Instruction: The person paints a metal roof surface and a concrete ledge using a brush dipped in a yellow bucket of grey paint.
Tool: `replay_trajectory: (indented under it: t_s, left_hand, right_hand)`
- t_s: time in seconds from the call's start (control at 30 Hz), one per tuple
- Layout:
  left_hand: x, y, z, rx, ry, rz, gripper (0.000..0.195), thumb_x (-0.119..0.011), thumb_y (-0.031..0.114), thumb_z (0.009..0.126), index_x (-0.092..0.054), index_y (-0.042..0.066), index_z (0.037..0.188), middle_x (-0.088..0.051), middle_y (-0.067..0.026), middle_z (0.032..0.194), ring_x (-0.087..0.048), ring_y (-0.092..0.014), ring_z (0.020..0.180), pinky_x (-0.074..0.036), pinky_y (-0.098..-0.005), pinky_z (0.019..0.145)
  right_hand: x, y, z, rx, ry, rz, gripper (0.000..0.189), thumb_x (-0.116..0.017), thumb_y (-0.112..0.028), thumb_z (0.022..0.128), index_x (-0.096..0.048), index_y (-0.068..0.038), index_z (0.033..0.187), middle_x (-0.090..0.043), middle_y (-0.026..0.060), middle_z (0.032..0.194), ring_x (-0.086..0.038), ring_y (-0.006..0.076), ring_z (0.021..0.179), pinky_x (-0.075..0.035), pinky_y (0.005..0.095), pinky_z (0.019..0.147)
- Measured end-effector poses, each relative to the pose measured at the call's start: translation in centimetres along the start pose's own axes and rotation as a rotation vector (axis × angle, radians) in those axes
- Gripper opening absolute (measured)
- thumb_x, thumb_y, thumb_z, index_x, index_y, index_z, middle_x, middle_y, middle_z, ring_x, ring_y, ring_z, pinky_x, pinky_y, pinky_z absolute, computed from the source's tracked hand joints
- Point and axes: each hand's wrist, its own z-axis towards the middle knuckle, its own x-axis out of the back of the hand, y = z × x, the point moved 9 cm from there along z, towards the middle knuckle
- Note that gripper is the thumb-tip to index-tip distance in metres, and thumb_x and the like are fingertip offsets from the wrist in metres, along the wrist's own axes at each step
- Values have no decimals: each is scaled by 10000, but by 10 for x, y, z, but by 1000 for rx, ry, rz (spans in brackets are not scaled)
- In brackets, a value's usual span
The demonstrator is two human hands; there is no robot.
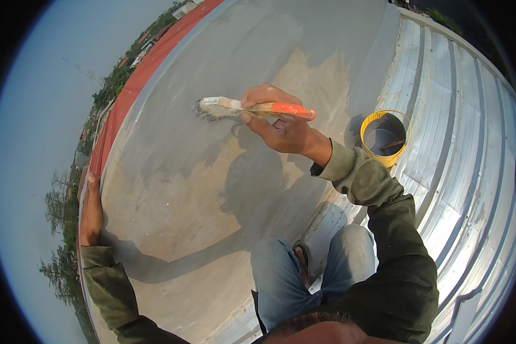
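My right hand (284,124) grips a paintbrush (258,109) by its orange and wooden handle. Its bristles, crusted with pale and grey paint, point left over a wall surface (167,202). Grey coating covers the upper and left parts of this wall, while bare tan patches show lower down and near the right side. At the far left, my left hand (93,202) rests on the wall's top edge beside the red roofing, holding no tool. A yellow bucket (385,138) of grey liquid stands right of my right wrist, with a stick or tool leaning inside.
Ribbed metal roofing (447,142) runs down the right side. Red metal sheeting (124,92) borders the wall's far edge, with trees (62,275) and rooftops beyond. My bent knees (275,271) are close to the wall's foot, and my shadow falls across the wall.
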Motion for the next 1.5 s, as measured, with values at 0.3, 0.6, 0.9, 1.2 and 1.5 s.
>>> replay_trajectory:
  t_s: [0.3, 0.6, 0.9, 1.2, 1.5]
  left_hand:
    - [-30, 61, -25, -105, -1, 70, 912, -231, 729, 918, -524, -53, 1285, -509, -203, 1301, -466, -265, 1197, -305, -371, 1065]
    - [-3, -25, 14, 9, 10, -154, 893, -253, 724, 919, -516, -40, 1298, -538, -158, 1275, -476, -246, 1175, -320, -349, 1043]
    - [-7, -16, 14, -2, 32, -96, 937, -262, 734, 909, -467, -74, 1335, -509, -200, 1327, -470, -260, 1215, -320, -359, 1057]
    - [-2, -16, 8, 16, 37, -142, 990, -321, 753, 885, -400, -104, 1375, -455, -232, 1380, -435, -274, 1265, -292, -354, 1087]
    - [-23, 45, -19, -82, -178, -284, 896, -282, 703, 927, -423, -55, 1383, -448, -201, 1398, -426, -270, 1277, -260, -346, 1108]
  right_hand:
    - [92, 42, 42, 81, 157, -477, 153, -687, -67, 859, -617, -24, 988, -650, 38, 912, -595, 117, 751, -490, 259, 639]
    - [56, 51, -41, -339, 169, -42, 151, -658, -87, 863, -610, -29, 993, -624, 38, 946, -602, 137, 798, -484, 285, 719]
    - [188, 121, -26, -261, 376, -326, 157, -681, -81, 872, -609, -36, 1005, -627, 29, 920, -575, 109, 811, -457, 238, 712]
    - [150, 103, -39, -383, 272, -143, 214, -679, -108, 884, -579, -30, 1056, -625, 61, 955, -575, 115, 842, -467, 258, 732]
    - [126, 68, -23, -116, 127, -391, 163, -678, -43, 839, -614, -30, 988, -624, 82, 978, -590, 166, 823, -473, 276, 715]
